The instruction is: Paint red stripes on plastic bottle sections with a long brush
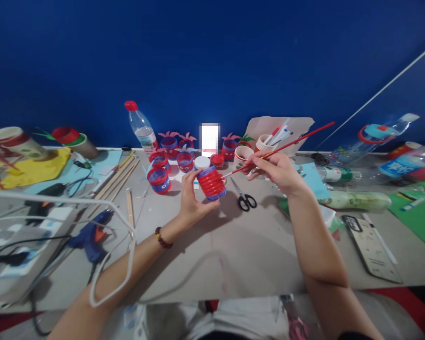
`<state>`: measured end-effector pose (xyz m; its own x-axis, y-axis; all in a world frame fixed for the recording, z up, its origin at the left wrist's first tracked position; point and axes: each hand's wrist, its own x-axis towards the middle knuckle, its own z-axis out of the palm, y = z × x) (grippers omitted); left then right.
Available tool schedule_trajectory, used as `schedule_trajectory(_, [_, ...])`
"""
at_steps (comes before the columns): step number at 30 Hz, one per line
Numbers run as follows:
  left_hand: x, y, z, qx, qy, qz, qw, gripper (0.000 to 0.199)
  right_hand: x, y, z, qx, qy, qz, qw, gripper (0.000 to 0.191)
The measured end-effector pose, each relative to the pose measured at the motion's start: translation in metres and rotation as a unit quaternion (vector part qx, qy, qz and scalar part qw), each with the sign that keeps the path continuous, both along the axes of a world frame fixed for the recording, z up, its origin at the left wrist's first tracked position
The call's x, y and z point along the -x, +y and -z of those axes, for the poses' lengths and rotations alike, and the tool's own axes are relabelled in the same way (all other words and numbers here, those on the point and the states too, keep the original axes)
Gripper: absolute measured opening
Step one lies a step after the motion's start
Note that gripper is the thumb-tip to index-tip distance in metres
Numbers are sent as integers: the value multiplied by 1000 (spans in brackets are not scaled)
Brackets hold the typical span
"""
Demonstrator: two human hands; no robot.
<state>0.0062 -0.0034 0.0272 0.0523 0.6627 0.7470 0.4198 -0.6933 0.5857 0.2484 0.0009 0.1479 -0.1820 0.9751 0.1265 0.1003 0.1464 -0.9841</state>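
Note:
My left hand [193, 198] grips a ribbed plastic bottle piece [211, 183], painted red in the middle and purple at both ends, tilted above the table. In my right hand [269, 169] is a long red-handled paintbrush [293, 142], its tip touching or very close to the red side of the piece. Behind my left hand stand a white lid or jar [201, 163] and a small red paint pot [217, 161]. Several red and purple painted cups with eyes, one of them a blue-sided cup [159, 181], sit to the left and behind.
Black-handled scissors [247, 202] lie under the brush. Pens stand in a paper cup [265, 143]. At left are a blue glue gun [92, 236], wooden sticks [115, 182], a power strip [42, 241] and a looping white cable [131, 255]. A phone [370, 250] and plastic bottles [403, 163] lie right.

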Motion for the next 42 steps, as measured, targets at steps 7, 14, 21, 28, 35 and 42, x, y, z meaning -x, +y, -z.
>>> schedule_trajectory(7, [2,0,2,-32,43,-10,999,86,-4,-2,-7,4,-21,35,999,28])
schedule_trajectory(14, [6,4,18,18,151,-28,988,83,-10,-2,-6,-36,-24,51,998,21])
schedule_trajectory(21, [9,7,25,-46,186,-26,981,82,-6,4,7,-76,-33,24,996,19])
schedule_trajectory(28, [12,6,29,-43,180,-12,983,84,-10,5,9,-66,-59,-26,996,18])
schedule_trajectory(35, [13,5,29,-45,172,1,984,87,-17,9,16,-59,-36,-45,997,16])
schedule_trajectory(42, [12,3,30,-61,152,-4,987,87,-16,7,12,-50,-58,-45,996,13])
